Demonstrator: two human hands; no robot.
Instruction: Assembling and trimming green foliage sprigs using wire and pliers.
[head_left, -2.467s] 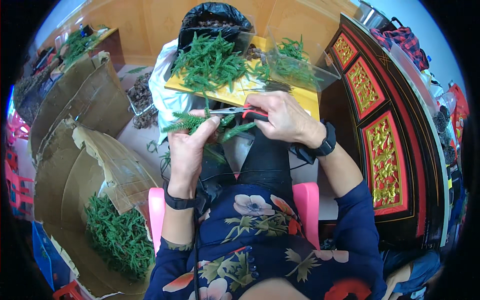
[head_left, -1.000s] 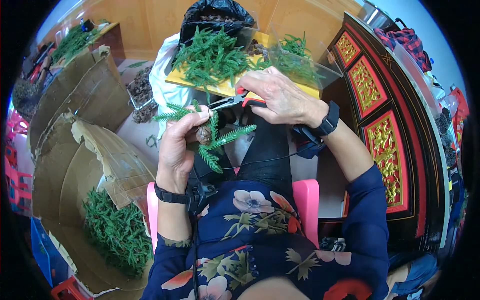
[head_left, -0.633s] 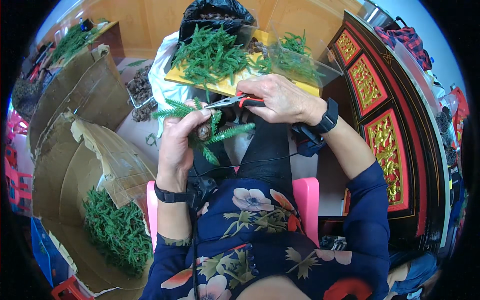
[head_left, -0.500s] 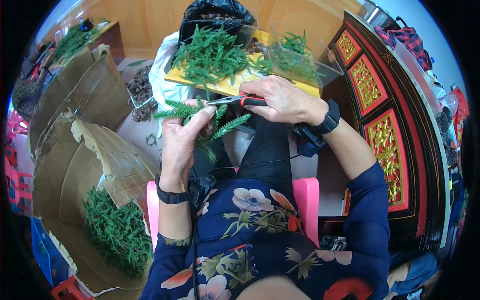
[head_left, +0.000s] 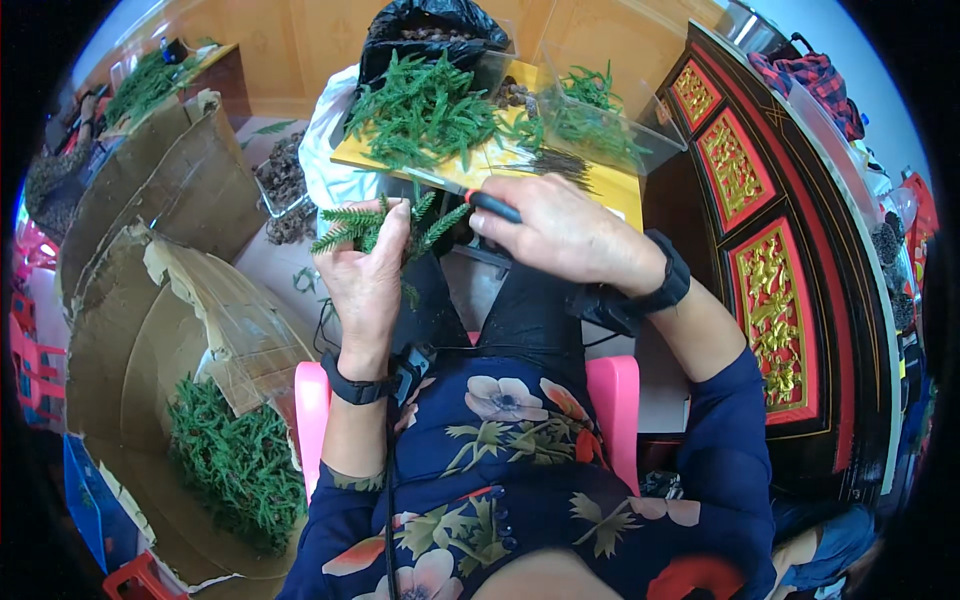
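Note:
My left hand [head_left: 362, 290] pinches a bunch of green artificial pine sprigs [head_left: 440, 228] between thumb and fingers, above my lap. Part of the bunch is hidden behind the thumb. In my right hand [head_left: 575, 232] are pliers [head_left: 488, 203] with red and black handles. Their long metal jaws point left, just above the top of the sprigs; whether they touch is unclear. Beyond both hands, a heap of loose sprigs [head_left: 425, 110] covers the left part of a yellow tabletop [head_left: 618, 192]. Thin dark wire stems [head_left: 555, 165] lie on it behind my right hand.
A clear plastic bin [head_left: 655, 140] with sprigs stands at the table's right, and a black bag [head_left: 385, 45] of pine cones behind. To my left is a torn cardboard box [head_left: 130, 340] holding more sprigs [head_left: 235, 465]. A carved cabinet [head_left: 835, 300] borders the right. Another person [head_left: 65, 185] sits far left.
The pliers' jaws have drawn up and away from the bunch, and my right hand has turned and come slightly nearer. The wire stems on the table now show.

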